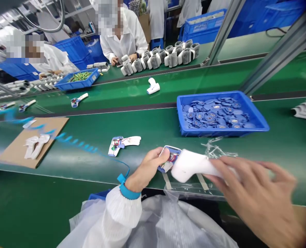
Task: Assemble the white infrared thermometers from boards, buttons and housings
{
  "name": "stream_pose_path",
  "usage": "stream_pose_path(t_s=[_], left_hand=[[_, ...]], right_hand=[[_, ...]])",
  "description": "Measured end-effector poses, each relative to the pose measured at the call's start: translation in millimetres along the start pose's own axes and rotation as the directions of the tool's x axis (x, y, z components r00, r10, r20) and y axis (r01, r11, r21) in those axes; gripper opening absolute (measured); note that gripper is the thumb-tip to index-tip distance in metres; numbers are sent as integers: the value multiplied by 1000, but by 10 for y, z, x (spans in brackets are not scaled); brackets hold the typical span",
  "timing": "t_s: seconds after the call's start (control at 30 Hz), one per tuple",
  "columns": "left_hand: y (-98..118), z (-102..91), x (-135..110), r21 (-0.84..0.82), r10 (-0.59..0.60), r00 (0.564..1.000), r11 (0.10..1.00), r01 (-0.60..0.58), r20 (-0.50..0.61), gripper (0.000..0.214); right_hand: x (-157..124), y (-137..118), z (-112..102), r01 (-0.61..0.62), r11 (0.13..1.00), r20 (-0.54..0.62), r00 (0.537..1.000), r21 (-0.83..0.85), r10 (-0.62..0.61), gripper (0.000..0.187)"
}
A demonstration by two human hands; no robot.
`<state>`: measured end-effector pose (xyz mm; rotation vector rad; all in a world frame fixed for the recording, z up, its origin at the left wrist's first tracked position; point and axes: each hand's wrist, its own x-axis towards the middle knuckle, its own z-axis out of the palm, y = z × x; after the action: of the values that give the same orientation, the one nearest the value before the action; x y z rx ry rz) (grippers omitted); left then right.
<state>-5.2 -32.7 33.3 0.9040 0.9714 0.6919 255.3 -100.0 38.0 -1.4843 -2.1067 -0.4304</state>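
Note:
My left hand (147,168), with a blue wrist strap on a coiled cord, is closed round the blue-rimmed head of a white handheld thermometer housing (191,165), whose red wiring shows inside. My right hand (256,193) grips the white handle end of the same housing, fingers pressed along it and partly smeared by motion. The housing lies just above the near edge of the green conveyor belt (147,124). Another open thermometer half (123,143) with exposed wiring lies on the belt to the left.
A blue tray (256,113) of small blue round parts sits behind my hands. A cardboard sheet (33,141) holds white shells at left. Clear plastic scraps (215,146) lie nearby. Across the belt, people in white coats work beside rows of white units (158,58) and blue bins.

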Motion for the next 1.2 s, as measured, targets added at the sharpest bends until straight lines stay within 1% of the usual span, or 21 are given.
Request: stream_pose_path(t_s=[0.07, 0.1, 0.17, 0.27, 0.3, 0.33, 0.37, 0.4, 0.43, 0.47, 0.5, 0.53, 0.57, 0.6, 0.67, 0.77, 0.9, 0.97, 1.07, 1.13, 1.2], left_hand=[[-25, -15, -36, 15, 29, 1000, 999, -29, 8, 52], [-48, -24, -45, 38, 39, 999, 999, -39, 5, 55], [-108, -45, -46, 91, 55, 998, 994, -53, -15, 60], [-197, -85, -29, 157, 111, 994, 982, -108, -9, 54], [-215, -97, -28, 176, 141, 990, 974, -141, 13, 54], [-225, -107, -32, 192, 171, 984, 965, -176, 46, 55], [-227, -113, -42, 204, 197, 976, 956, -211, 88, 55], [-221, -113, -58, 208, 218, 967, 948, -241, 129, 56], [-209, -108, -78, 214, 227, 959, 942, -260, 169, 57], [-195, -99, -102, 236, 224, 954, 934, -269, 199, 57], [-180, -87, -128, 285, 215, 954, 920, -269, 207, 58], [-170, -75, -153, 358, 211, 959, 895, -268, 191, 61], [-165, -63, -177, 439, 222, 961, 856, -272, 163, 63], [-167, -55, -198, 514, 246, 959, 810, -282, 139, 65], [-195, -47, -234, 615, 306, 944, 723, -313, 121, 65], [-269, -55, -280, 688, 349, 918, 621, -377, 189, 64], [-354, -80, -329, 758, 435, 853, 440, -481, 289, 61], [-385, -97, -342, 775, 462, 832, 388, -500, 306, 60], [-414, -125, -351, 765, 475, 824, 390, -512, 310, 62], [-399, -141, -355, 748, 471, 828, 421, -514, 304, 60], [-336, -153, -356, 727, 415, 868, 501, -470, 274, 58]], right_hand=[[169, -205, 42, 192, 978, 19, 981, -77, -192, 16], [240, -287, 86, 245, 964, 37, 969, -104, -243, 14], [320, -395, 197, 249, 964, 77, 967, -90, -243, 16], [315, -409, 345, 123, 989, 170, 976, 87, -136, 39], [309, -384, 367, 29, 984, 230, 971, 178, -70, 46], [313, -349, 369, -86, 956, 334, 943, 279, -12, 49], [331, -312, 352, -216, 899, 475, 880, 382, 9, 50], [362, -277, 318, -356, 808, 624, 781, 470, -18, 49], [400, -249, 275, -500, 689, 751, 653, 524, -97, 49], [440, -229, 226, -632, 560, 827, 527, 535, -196, 51], [474, -220, 178, -741, 441, 862, 428, 507, -272, 56], [497, -222, 137, -818, 347, 880, 368, 460, -299, 61], [508, -233, 103, -866, 278, 897, 337, 415, -287, 65], [507, -250, 80, -893, 234, 911, 325, 384, -254, 68], [481, -295, 58, -912, 181, 922, 333, 367, -196, 66], [440, -356, 57, -923, 97, 919, 354, 374, -171, 60], [441, -409, 46, -927, 80, 926, 355, 366, -129, 46], [452, -434, 29, -918, 85, 919, 376, 387, -118, 46], [454, -464, 10, -885, 102, 889, 445, 455, -107, 48], [434, -467, 15, -849, 157, 863, 493, 505, -111, 49], [402, -452, 39, -806, 244, 841, 527, 540, -121, 48]])
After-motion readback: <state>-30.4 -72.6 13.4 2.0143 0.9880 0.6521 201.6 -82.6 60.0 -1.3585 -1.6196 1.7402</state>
